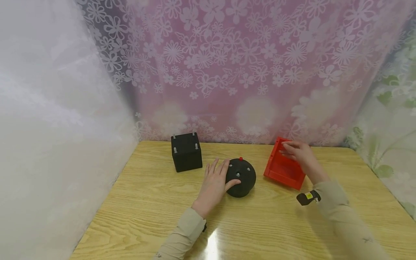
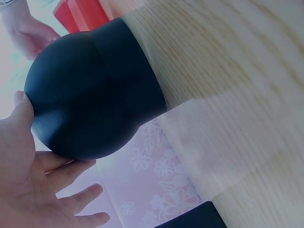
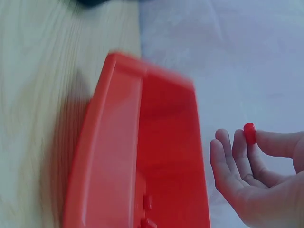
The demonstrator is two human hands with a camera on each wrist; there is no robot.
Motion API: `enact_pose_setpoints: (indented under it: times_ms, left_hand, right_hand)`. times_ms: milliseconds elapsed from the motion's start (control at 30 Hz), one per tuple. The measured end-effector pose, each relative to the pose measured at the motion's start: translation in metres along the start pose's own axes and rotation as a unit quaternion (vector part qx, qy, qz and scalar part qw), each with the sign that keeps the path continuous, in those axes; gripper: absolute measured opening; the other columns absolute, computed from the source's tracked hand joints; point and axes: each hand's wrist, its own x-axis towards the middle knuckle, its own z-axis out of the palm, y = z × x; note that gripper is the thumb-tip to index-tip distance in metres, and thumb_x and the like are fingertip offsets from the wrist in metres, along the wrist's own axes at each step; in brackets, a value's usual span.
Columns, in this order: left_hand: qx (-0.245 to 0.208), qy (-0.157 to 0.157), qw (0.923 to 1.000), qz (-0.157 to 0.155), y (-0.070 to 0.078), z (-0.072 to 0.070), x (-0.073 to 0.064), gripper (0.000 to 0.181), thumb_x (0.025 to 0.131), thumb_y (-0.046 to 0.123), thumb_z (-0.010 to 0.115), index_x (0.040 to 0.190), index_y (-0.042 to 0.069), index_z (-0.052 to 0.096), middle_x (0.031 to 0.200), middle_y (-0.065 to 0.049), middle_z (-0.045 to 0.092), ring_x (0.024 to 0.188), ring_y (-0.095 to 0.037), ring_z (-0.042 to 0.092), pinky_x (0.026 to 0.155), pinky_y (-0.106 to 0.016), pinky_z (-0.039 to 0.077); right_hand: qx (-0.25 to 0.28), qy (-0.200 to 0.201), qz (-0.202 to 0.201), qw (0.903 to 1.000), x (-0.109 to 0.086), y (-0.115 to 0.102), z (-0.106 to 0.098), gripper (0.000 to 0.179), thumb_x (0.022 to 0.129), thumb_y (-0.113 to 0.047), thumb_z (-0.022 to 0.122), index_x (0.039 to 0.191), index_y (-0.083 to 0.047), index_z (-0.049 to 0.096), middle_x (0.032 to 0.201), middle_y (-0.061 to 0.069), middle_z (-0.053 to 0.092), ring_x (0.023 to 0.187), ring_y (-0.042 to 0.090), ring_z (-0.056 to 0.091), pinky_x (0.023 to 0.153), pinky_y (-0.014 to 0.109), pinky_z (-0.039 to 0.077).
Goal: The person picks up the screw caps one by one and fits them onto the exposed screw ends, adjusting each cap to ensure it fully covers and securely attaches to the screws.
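A black round-topped object point(image 1: 245, 180) stands on the table, with several silver studs on its top and a small red piece point(image 1: 241, 158) on one. My left hand point(image 1: 214, 182) holds it from the left, thumb over the top and fingers along the side. In the left wrist view, its smooth side point(image 2: 90, 90) lies between thumb and index finger; the other fingers are spread. Above the red open bin point(image 1: 282, 178) is my right hand point(image 1: 300, 157). In the right wrist view it pinches a small red knob-like piece point(image 3: 250, 134) between thumb and fingertips.
Left of the round object stands a black box point(image 1: 187, 162) with silver studs at its top corners. In the right wrist view, small red pieces point(image 3: 147, 202) lie inside the bin. A pink flowered curtain point(image 1: 208, 72) hangs along the table's back edge.
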Motion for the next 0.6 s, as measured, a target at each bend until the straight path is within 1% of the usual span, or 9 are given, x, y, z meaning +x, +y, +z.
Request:
enact_pose_setpoints:
  times_ms: [67, 133, 200, 233, 300, 367, 433, 467, 600]
  left_hand:
    - [0.001, -0.001, 1.0000, -0.001, 0.000, 0.000, 0.000, 0.082, 0.096, 0.063, 0.049, 0.159, 0.011, 0.036, 0.156, -0.006, 0.046, 0.151, -0.031, 0.030, 0.121, -0.057, 0.026]
    - [0.002, -0.002, 1.0000, -0.001, 0.000, -0.001, 0.001, 0.082, 0.096, 0.063, 0.048, 0.159, 0.012, 0.036, 0.156, -0.006, 0.046, 0.151, -0.031, 0.030, 0.121, -0.057, 0.026]
    - [0.003, -0.002, 1.0000, -0.002, 0.001, -0.001, 0.001, 0.082, 0.096, 0.063, 0.048, 0.159, 0.012, 0.036, 0.156, -0.005, 0.046, 0.151, -0.031, 0.030, 0.121, -0.057, 0.026]
    - [0.004, -0.002, 1.0000, -0.003, 0.001, -0.002, 0.001, 0.082, 0.096, 0.064, 0.048, 0.159, 0.012, 0.036, 0.156, -0.005, 0.046, 0.151, -0.031, 0.030, 0.121, -0.057, 0.026]
    - [0.003, -0.002, 1.0000, -0.003, 0.001, -0.002, 0.001, 0.082, 0.096, 0.064, 0.048, 0.159, 0.012, 0.036, 0.156, -0.005, 0.046, 0.151, -0.031, 0.030, 0.121, -0.057, 0.026]
    - [0.003, -0.001, 1.0000, -0.003, 0.001, -0.002, 0.001, 0.082, 0.096, 0.063, 0.049, 0.158, 0.011, 0.037, 0.156, -0.005, 0.047, 0.151, -0.031, 0.031, 0.121, -0.057, 0.026]
    - [0.003, 0.001, 1.0000, -0.002, 0.001, -0.002, 0.001, 0.082, 0.096, 0.063, 0.049, 0.158, 0.011, 0.038, 0.155, -0.006, 0.047, 0.151, -0.031, 0.031, 0.120, -0.057, 0.027]
    - [0.003, 0.001, 1.0000, -0.002, 0.001, -0.002, 0.001, 0.082, 0.096, 0.063, 0.049, 0.158, 0.011, 0.038, 0.155, -0.006, 0.047, 0.151, -0.030, 0.031, 0.120, -0.057, 0.027]
    - [0.002, 0.002, 1.0000, -0.001, 0.001, -0.002, 0.000, 0.081, 0.096, 0.063, 0.050, 0.157, 0.010, 0.039, 0.155, -0.007, 0.048, 0.151, -0.030, 0.031, 0.120, -0.057, 0.027]
  right_hand:
    - [0.038, -0.001, -0.004, 0.9993, -0.005, -0.002, 0.004, 0.060, 0.107, -0.026, 0.052, 0.146, 0.017, 0.036, 0.105, -0.014, 0.066, 0.092, -0.002, 0.069, 0.090, 0.020, 0.056]
    - [0.073, 0.001, -0.002, 0.9973, -0.010, -0.003, 0.008, 0.061, 0.106, -0.027, 0.055, 0.147, 0.015, 0.036, 0.101, -0.017, 0.068, 0.092, -0.001, 0.070, 0.088, 0.018, 0.056]
    - [0.090, 0.002, 0.004, 0.9959, -0.014, -0.003, 0.013, 0.062, 0.105, -0.029, 0.057, 0.147, 0.012, 0.037, 0.099, -0.016, 0.070, 0.093, 0.000, 0.070, 0.089, 0.016, 0.055]
    - [0.088, 0.002, 0.007, 0.9961, -0.016, -0.003, 0.015, 0.062, 0.105, -0.030, 0.057, 0.148, 0.011, 0.038, 0.100, -0.017, 0.070, 0.095, 0.000, 0.070, 0.093, 0.018, 0.054]
    - [0.086, 0.002, 0.014, 0.9962, -0.020, -0.003, 0.021, 0.063, 0.105, -0.032, 0.057, 0.149, 0.008, 0.039, 0.101, -0.017, 0.071, 0.096, 0.000, 0.070, 0.105, 0.026, 0.049]
    - [0.079, 0.001, 0.019, 0.9967, -0.024, -0.003, 0.026, 0.062, 0.105, -0.034, 0.057, 0.150, 0.005, 0.040, 0.102, -0.017, 0.071, 0.098, 0.000, 0.069, 0.114, 0.036, 0.039]
    - [0.079, 0.000, 0.018, 0.9967, -0.028, -0.002, 0.032, 0.056, 0.105, -0.034, 0.056, 0.148, 0.001, 0.044, 0.103, -0.017, 0.071, 0.100, 0.001, 0.069, 0.117, 0.043, 0.032]
    - [0.087, 0.000, 0.017, 0.9960, -0.030, -0.002, 0.035, 0.053, 0.105, -0.033, 0.057, 0.145, -0.001, 0.047, 0.102, -0.017, 0.071, 0.100, 0.001, 0.069, 0.117, 0.043, 0.033]
    - [0.106, 0.007, 0.014, 0.9943, -0.035, -0.001, 0.047, 0.040, 0.104, -0.034, 0.059, 0.135, -0.009, 0.055, 0.100, -0.018, 0.071, 0.101, 0.002, 0.070, 0.107, 0.030, 0.046]
